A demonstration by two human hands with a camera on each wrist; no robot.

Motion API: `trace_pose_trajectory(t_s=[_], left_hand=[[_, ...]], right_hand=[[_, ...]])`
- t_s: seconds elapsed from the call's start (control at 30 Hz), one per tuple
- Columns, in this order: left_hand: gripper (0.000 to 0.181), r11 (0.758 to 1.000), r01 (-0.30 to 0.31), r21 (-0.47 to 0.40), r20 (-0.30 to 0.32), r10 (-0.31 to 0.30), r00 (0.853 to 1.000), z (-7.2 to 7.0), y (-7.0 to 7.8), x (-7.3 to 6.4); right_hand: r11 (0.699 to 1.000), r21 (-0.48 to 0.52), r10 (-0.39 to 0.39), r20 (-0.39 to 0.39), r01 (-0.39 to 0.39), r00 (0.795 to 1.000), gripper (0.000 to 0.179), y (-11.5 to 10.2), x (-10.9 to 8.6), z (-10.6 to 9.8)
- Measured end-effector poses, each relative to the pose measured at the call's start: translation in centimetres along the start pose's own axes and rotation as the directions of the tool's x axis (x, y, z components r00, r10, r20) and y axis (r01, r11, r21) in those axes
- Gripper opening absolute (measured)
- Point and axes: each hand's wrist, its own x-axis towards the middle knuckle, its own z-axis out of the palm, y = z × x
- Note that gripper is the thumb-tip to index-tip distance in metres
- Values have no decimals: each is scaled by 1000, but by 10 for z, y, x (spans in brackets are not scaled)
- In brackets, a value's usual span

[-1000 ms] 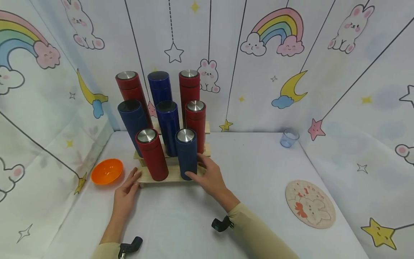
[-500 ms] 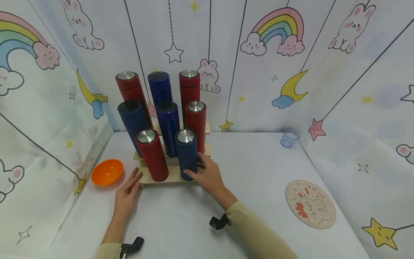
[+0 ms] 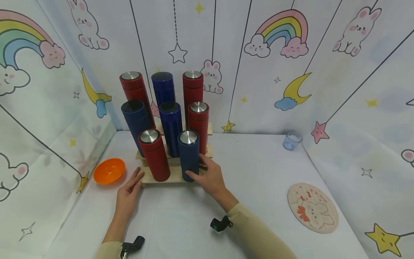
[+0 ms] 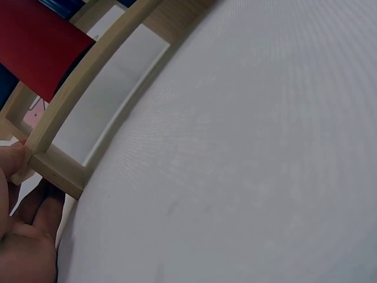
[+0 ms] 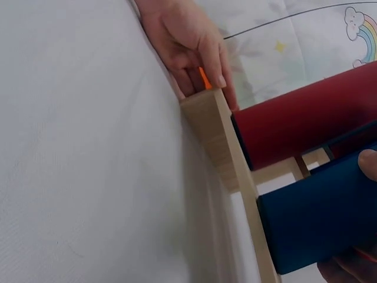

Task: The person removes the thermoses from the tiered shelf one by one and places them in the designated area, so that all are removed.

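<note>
Red and blue thermos flasks stand upright on a tiered wooden rack [image 3: 174, 174], three on each of the two back tiers and two in front. At the front right, my right hand [image 3: 211, 177] grips a blue thermos flask [image 3: 189, 156] low on its body, thumb in front and fingers round its right side. That flask stands on the front board, left of it a red thermos flask [image 3: 155, 156]. My left hand [image 3: 127, 194] holds the left end of the rack's front step; the left wrist view shows the thumb on top and the fingers [image 4: 50, 212] by the end leg.
Left of the rack is an orange bowl [image 3: 109, 171], close to my left hand. A small clear blue cup [image 3: 292, 140] stands at the back right. A round rabbit-print mat [image 3: 313, 208] lies at the right. Behind the table hangs a printed curtain [image 3: 258, 90].
The head view has shifted slightly, so the whole scene sits a little further right. Both hands and the flasks keep their places relative to the rack.
</note>
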Motion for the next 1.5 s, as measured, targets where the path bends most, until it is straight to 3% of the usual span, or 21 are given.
trace_pose_trajectory(t_s=[0.23,0.73,0.93,1.2,1.5], left_hand=[[38,1000,-8,16,-6,9,1000,-1,1,3],[38,999,25,29,-19,-24,1000,-1,2,-3],[38,999,19,34,-8,-19,1000,-1,1,-1],[39,996,56,75,-4,-55,998,-1,3,-1],[40,997,54,57,-1,-55,999,-1,2,0]], right_hand=[[999,47,-10,1,10,1000,69,-1,-1,-8],[1000,22,-16,-34,17,999,70,0,-9,-18],[999,23,-33,-72,35,997,70,3,-11,-28],[999,20,-38,-80,39,996,71,6,-12,-45],[998,-27,-58,-114,55,992,70,13,-10,-66]])
